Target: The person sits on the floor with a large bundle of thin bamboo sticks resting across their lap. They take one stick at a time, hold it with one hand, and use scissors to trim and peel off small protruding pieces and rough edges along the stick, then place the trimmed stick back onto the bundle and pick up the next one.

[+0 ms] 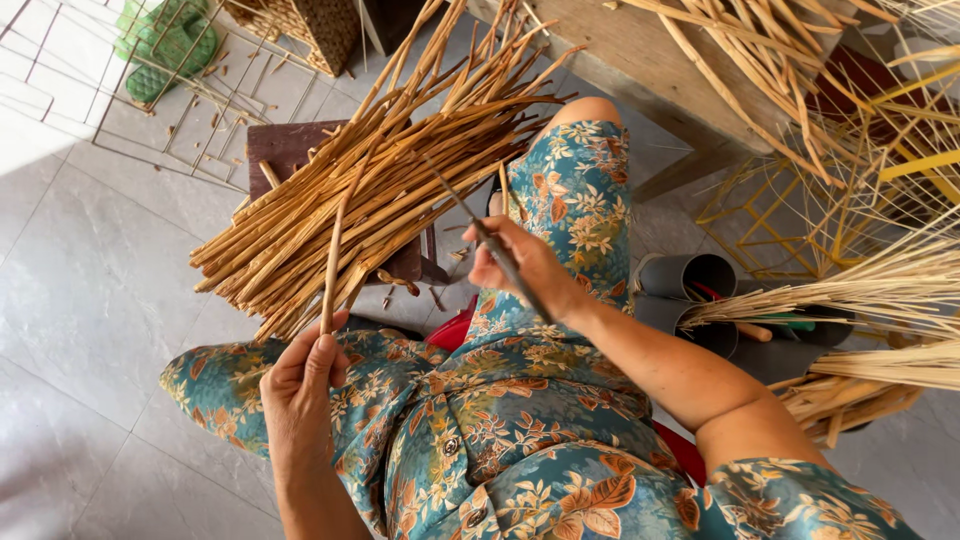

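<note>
Floral-clad lap lay nearest; the left hand (pixel 300 385) gripped one cane strip (pixel 333 250) upright beside the cane pile (pixel 380 180), the right hand (pixel 520 265) clenched a thin blade (pixel 480 235). A slip could likely nick fingers.

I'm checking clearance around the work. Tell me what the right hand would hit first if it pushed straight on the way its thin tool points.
Probably the pile of cane sticks on the small stool. The right hand aims its thin tool up-left at the pile; the tip already seems to overlap it, though depth is unclear.
</note>
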Demonstrator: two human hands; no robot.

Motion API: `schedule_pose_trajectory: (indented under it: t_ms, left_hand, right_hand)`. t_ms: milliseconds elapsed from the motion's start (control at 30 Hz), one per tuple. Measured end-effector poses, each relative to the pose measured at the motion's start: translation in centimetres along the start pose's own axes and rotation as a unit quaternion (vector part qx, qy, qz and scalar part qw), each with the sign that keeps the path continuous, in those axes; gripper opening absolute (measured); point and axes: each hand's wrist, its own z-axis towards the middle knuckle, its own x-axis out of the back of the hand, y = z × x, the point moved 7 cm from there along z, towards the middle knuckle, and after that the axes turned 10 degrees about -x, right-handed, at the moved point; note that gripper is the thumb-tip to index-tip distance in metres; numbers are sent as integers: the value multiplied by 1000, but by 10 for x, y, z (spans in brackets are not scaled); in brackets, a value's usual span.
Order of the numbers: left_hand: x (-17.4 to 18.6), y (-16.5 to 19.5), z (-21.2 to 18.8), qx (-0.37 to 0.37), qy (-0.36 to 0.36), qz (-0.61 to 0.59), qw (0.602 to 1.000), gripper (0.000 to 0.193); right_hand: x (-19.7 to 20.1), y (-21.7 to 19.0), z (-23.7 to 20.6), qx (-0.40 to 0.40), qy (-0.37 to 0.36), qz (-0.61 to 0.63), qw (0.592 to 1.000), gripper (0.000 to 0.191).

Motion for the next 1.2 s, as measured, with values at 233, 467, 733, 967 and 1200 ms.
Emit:
schedule_pose_trajectory:
  t_ms: [233,467,733,967,1200]
  left_hand:
    - [-10,4,0,-8,-60,48,997,31]
    - [-15,6,-1,-7,-104,60,993,29]
    - [-24,0,-3,-60,-136,44,988,27]
    - [-13,5,-1,-59,-125,135,981,28]
    - [-55,2,-7,-122,-179,146,965,30]
  right_hand:
    - [19,-21,-11,47,-53,43,997,57]
    - [10,-50,-18,53,-67,-64,994,60]
    - [-11,-23,4,35,-149,78,985,50]
    - [-6,-26,-3,-20,-15,67,997,32]
    - [-51,-48,-17,47,-66,197,977,43]
